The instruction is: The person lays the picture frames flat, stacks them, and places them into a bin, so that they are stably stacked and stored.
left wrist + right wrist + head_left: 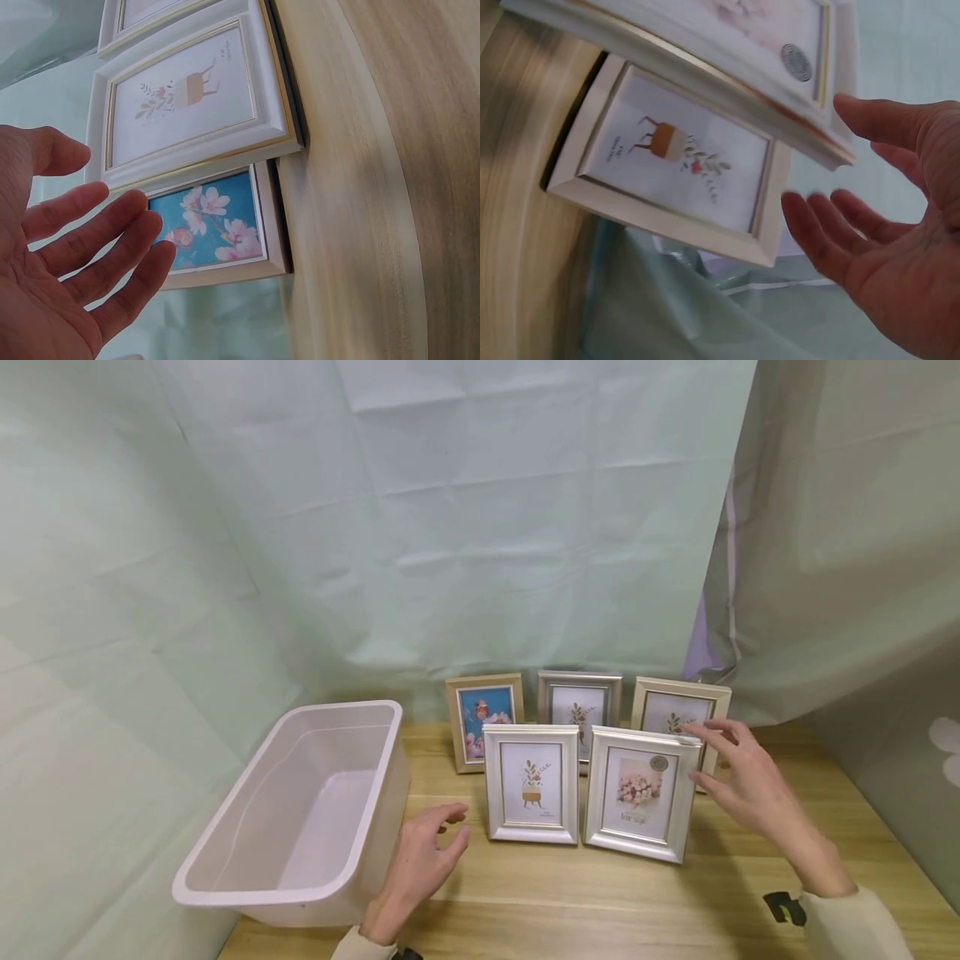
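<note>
Five picture frames stand upright in two rows in the head view. In front are a silver frame with a plant print (532,783) and a silver frame with pink flowers (636,793). Behind them stand a gold frame with a blue picture (485,714), a darker silver frame (580,680) and a cream frame (681,687). My right hand (753,781) is at the pink-flower frame's upper right corner, fingers spread; whether the thumb touches it I cannot tell. My left hand (423,858), relaxed and holding nothing, hovers left of the front plant frame.
A white plastic tub (378,793) stands at the left of the wooden table (555,893). Pale green cloth (480,527) hangs behind, and a grey-green cloth (862,527) hangs at the right.
</note>
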Available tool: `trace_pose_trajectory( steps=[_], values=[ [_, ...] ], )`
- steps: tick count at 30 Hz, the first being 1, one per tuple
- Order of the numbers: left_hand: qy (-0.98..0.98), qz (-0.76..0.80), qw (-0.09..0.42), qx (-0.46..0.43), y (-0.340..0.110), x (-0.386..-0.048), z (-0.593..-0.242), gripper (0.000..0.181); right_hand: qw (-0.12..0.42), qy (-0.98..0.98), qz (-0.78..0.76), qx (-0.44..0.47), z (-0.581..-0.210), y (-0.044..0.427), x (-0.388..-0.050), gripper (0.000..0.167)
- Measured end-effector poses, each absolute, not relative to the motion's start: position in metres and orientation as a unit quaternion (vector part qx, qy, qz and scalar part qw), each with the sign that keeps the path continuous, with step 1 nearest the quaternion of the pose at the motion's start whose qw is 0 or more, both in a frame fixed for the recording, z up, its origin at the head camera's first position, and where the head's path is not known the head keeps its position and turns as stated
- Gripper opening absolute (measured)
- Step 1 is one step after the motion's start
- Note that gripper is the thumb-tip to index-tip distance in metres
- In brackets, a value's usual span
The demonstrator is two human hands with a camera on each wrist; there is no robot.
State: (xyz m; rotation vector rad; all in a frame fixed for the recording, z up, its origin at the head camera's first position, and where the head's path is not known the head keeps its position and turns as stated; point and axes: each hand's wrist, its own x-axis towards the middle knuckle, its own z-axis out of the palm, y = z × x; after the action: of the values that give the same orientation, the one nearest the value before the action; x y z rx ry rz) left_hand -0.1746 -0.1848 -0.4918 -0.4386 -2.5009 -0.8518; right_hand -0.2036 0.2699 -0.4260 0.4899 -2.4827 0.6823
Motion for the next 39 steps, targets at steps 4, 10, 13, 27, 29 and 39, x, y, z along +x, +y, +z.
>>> trace_pose_trajectory(
  steps=[4,10,13,27,29,39],
  values=[
    [-0.908,-0.312,0.228,-0.159,-0.185,-0.174,-0.491,0.025,0.227,-0.909,0.282,0.206,-0.432,0.277,-0.209,0.072],
    [-0.909,-0.312,0.229,-0.156,-0.186,-0.173,-0.491,0.025,0.191,-0.893,0.329,0.241,-0.438,0.285,-0.215,0.067],
    [-0.910,-0.312,0.225,-0.155,-0.186,-0.173,-0.490,0.025,0.174,-0.892,0.335,0.250,-0.439,0.288,-0.218,0.063],
    [-0.914,-0.308,0.216,-0.154,-0.182,-0.174,-0.493,0.025,0.111,-0.867,0.437,0.210,-0.442,0.291,-0.220,0.045],
    [-0.913,-0.307,0.219,-0.157,-0.182,-0.174,-0.493,0.025,0.106,-0.866,0.447,0.199,-0.442,0.291,-0.218,0.046],
    [-0.891,-0.374,0.184,-0.179,-0.175,-0.172,-0.493,0.031,0.108,-0.835,0.523,0.137,-0.442,0.294,-0.190,0.049]
  ],
)
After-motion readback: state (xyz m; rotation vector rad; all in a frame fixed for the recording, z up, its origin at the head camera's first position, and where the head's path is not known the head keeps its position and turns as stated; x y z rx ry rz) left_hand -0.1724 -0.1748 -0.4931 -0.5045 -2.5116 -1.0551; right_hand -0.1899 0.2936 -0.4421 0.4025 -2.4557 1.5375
